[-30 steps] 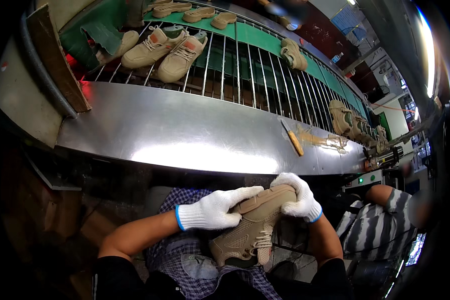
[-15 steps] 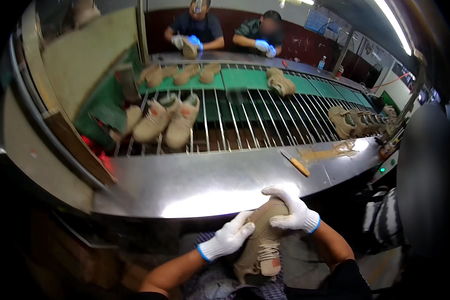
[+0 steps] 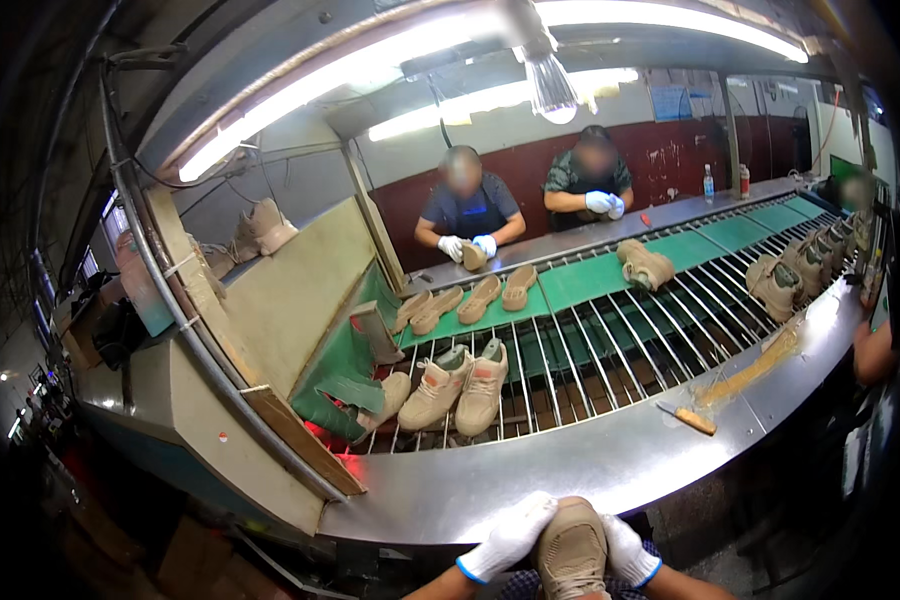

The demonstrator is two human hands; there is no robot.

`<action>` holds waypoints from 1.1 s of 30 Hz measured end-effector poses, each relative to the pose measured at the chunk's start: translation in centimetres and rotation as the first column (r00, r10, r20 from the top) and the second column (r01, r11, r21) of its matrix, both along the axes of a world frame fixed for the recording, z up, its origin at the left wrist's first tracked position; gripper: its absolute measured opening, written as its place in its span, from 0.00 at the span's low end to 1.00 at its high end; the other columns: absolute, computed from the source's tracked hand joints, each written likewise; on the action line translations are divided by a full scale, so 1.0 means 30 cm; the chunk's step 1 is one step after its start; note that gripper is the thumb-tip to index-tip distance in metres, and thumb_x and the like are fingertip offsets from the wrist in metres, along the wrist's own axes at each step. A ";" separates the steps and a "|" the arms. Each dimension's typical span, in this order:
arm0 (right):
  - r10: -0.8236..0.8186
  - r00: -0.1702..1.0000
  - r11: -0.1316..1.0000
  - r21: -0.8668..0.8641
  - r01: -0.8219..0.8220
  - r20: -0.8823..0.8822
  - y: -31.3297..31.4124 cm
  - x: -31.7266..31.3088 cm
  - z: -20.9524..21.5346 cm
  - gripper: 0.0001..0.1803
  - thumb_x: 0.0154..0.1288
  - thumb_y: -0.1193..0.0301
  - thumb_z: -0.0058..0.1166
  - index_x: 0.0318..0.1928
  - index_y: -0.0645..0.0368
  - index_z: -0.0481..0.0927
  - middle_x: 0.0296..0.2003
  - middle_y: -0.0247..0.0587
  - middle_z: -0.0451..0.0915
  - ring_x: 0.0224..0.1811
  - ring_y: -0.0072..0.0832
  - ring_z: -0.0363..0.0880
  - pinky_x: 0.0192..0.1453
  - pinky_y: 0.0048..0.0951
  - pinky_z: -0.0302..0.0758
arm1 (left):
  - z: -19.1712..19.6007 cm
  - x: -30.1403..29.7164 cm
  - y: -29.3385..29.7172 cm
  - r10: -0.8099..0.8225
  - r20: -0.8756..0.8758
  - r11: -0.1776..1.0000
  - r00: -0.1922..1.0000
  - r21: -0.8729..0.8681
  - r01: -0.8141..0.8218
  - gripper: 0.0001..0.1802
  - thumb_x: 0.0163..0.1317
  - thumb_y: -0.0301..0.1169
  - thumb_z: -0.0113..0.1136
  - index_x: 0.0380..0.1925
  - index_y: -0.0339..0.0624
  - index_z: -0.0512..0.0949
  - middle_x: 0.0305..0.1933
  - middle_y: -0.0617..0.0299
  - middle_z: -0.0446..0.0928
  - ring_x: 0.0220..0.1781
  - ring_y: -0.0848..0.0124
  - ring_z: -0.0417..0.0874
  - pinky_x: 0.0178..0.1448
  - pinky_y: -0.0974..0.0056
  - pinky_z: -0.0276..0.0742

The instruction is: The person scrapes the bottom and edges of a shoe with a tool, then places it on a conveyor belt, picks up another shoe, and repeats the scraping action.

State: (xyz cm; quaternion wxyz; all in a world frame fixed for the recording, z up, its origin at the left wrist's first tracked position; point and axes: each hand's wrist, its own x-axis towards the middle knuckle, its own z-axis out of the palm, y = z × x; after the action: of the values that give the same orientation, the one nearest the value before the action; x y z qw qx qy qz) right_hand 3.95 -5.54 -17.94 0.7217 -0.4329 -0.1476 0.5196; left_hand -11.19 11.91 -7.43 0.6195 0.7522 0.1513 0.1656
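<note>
Between my two white-gloved hands a beige lace-up shoe [image 3: 572,545] is held at the bottom of the view, its toe pointing up and away from me. My left hand [image 3: 511,538] is closed against the shoe's left side, with the fingers near the toe. On the other side my right hand [image 3: 626,552] grips the shoe too; its fingers are partly hidden behind it. The laces show at the lower edge, where the heel end is cut off. Beyond my hands, a metal ledge [image 3: 420,500] carries a wooden-handled tool [image 3: 692,419] with a thin blade.
A pair of beige shoes [image 3: 482,390] stands on the roller conveyor [image 3: 610,365]. Several soles [image 3: 480,300] and another pair of shoes [image 3: 645,266] lie on the green belt [image 3: 560,290]. Two co-workers [image 3: 467,205] sit opposite. More shoes [image 3: 775,285] line the right; a pale panel [image 3: 315,290] rises left.
My view has tilted up and swung left. The shoe has turned so its toe faces away and its top faces me. Both hands still hold it.
</note>
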 end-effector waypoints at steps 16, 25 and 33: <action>-0.063 0.154 0.997 0.056 0.044 0.986 -0.262 -0.035 0.086 0.51 0.69 0.47 0.69 0.74 0.74 0.62 0.55 0.68 0.82 0.48 0.50 0.90 0.47 0.42 0.90 | -0.172 0.112 -0.066 0.133 -0.023 0.990 0.991 0.053 -0.131 0.20 0.80 0.33 0.49 0.45 0.32 0.88 0.43 0.51 0.91 0.47 0.64 0.91 0.58 0.61 0.84; 0.036 -0.041 0.988 -0.030 0.148 0.998 -0.043 0.087 0.179 0.23 0.60 0.69 0.69 0.57 0.53 0.86 0.38 0.46 0.86 0.36 0.45 0.87 0.41 0.43 0.85 | -0.115 0.133 -0.045 0.143 -0.025 0.976 0.989 0.172 -0.137 0.16 0.77 0.30 0.53 0.43 0.32 0.87 0.38 0.45 0.87 0.41 0.58 0.90 0.50 0.59 0.84; 0.410 0.123 0.896 -0.424 0.131 0.904 -0.013 0.062 0.327 0.22 0.85 0.55 0.42 0.51 0.60 0.82 0.35 0.54 0.87 0.34 0.54 0.89 0.41 0.48 0.86 | -0.131 0.154 -0.065 0.218 -0.100 0.974 0.971 0.084 -0.210 0.17 0.80 0.34 0.56 0.43 0.33 0.88 0.38 0.52 0.90 0.40 0.67 0.89 0.50 0.63 0.84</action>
State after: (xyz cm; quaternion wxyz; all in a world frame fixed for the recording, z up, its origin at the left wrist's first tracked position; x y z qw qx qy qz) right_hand 5.81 -5.94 -8.13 0.2835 -0.7869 -0.5138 0.1909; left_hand -6.56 9.95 -11.35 0.5609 0.7615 0.2591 0.1957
